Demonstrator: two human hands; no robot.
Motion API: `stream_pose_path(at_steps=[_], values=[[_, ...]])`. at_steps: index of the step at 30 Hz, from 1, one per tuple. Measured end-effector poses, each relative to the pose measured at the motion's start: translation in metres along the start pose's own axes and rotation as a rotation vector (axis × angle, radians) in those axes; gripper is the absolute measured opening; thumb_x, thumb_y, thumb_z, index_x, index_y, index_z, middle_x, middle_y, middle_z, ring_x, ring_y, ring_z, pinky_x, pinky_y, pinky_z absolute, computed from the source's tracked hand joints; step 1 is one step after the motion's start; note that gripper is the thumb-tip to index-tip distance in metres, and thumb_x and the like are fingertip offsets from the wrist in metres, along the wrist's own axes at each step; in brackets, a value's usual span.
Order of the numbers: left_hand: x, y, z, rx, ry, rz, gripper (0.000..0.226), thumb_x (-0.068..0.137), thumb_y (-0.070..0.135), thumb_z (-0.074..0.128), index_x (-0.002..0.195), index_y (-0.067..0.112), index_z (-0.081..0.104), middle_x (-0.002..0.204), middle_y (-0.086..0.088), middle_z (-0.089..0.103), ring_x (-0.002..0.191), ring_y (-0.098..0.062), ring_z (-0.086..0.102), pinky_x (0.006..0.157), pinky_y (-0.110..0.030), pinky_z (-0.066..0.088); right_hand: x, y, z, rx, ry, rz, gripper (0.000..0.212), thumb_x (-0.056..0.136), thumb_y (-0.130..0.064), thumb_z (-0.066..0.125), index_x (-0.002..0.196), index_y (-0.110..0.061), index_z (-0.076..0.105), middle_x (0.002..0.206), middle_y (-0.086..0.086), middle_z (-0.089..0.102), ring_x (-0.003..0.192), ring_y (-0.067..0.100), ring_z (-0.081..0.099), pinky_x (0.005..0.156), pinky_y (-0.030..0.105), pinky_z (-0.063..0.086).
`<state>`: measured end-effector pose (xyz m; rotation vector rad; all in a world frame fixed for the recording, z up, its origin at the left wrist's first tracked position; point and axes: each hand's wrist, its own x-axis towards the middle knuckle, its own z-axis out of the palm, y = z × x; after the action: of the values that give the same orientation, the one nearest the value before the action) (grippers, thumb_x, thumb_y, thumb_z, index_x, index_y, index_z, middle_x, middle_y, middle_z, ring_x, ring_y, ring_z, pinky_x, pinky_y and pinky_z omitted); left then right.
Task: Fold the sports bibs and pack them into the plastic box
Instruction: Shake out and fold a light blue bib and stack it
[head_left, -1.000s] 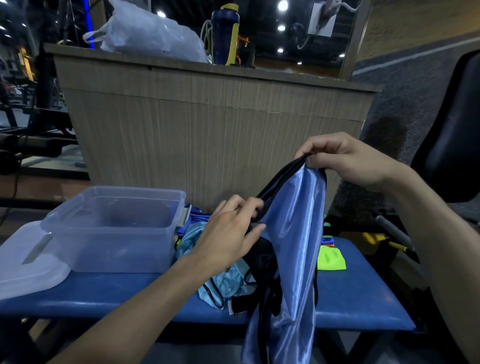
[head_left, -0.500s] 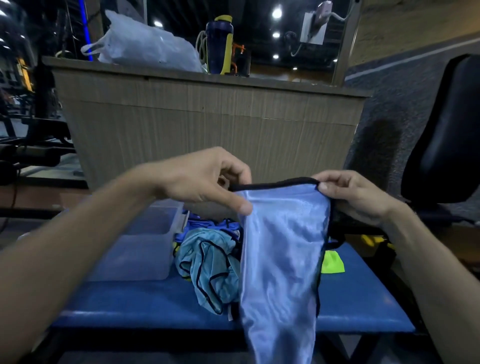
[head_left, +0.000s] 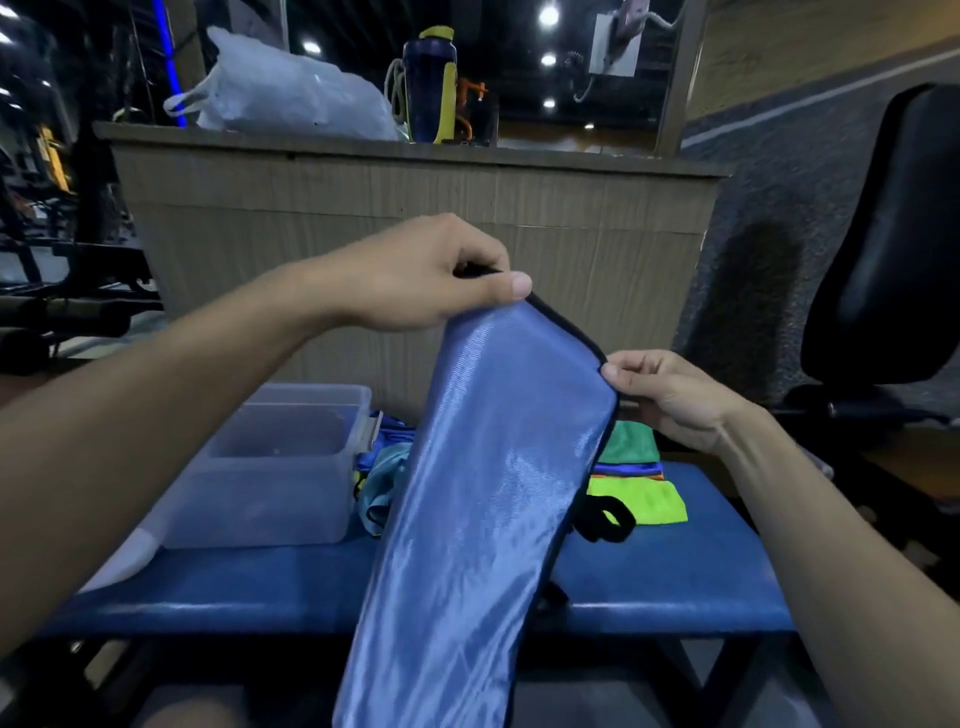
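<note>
A shiny blue sports bib (head_left: 483, 493) with black trim hangs lengthwise in front of me, over the blue bench (head_left: 249, 592). My left hand (head_left: 431, 275) pinches its upper left corner, held higher. My right hand (head_left: 670, 395) pinches the upper right corner, lower and to the right. The clear plastic box (head_left: 270, 467) stands open on the bench at the left, and I see nothing inside it. Behind the hanging bib lie a light blue bib (head_left: 384, 478) and a small stack of green and yellow bibs (head_left: 644, 493).
The box lid (head_left: 122, 558) lies left of the box. A wooden counter (head_left: 405, 208) rises behind the bench, with a white plastic bag (head_left: 291, 93) and a blue bottle (head_left: 428, 83) on top. A black chair (head_left: 893, 249) stands at the right.
My left hand has risen and my right hand has dropped, so the bib's top edge now slopes down to the right. The stack of green and yellow bibs has come into view.
</note>
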<state>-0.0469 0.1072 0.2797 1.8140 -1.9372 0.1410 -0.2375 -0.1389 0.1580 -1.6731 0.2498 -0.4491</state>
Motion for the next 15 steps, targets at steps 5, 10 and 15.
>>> stream_pose_path(at_steps=[5,10,15], values=[[0.007,0.017,0.017,0.638,-0.093,-0.038,0.030,0.097,0.057,0.050,0.097,0.030,0.062,0.088,0.008,0.063,0.082,-0.020,0.059,0.066,-0.034,0.039,-0.009,-0.002,-0.008,-0.346,0.057,0.104,0.020,0.095,-0.022,0.067,0.077,-0.019,0.063,0.071,0.000,0.044,0.062,0.008,0.036,0.056,0.023,0.026],[0.016,0.029,0.045,0.943,-0.186,-0.058,0.039,0.102,0.054,0.045,0.107,0.022,0.066,0.100,-0.010,0.064,0.089,-0.034,0.062,0.068,-0.036,0.040,-0.030,-0.003,-0.017,-0.323,0.129,0.074,0.019,0.099,-0.012,0.062,0.080,-0.012,0.059,0.060,-0.001,0.041,0.050,0.008,0.034,0.046,0.019,0.027],[0.026,0.025,0.067,0.927,-0.006,0.097,0.037,0.105,0.048,0.040,0.104,0.017,0.060,0.106,-0.008,0.064,0.102,-0.033,0.059,0.061,-0.038,0.037,-0.051,0.000,-0.030,-0.248,0.236,0.043,0.011,0.099,-0.010,0.062,0.088,-0.011,0.060,0.062,-0.003,0.054,0.054,0.010,0.048,0.051,0.020,0.042]])
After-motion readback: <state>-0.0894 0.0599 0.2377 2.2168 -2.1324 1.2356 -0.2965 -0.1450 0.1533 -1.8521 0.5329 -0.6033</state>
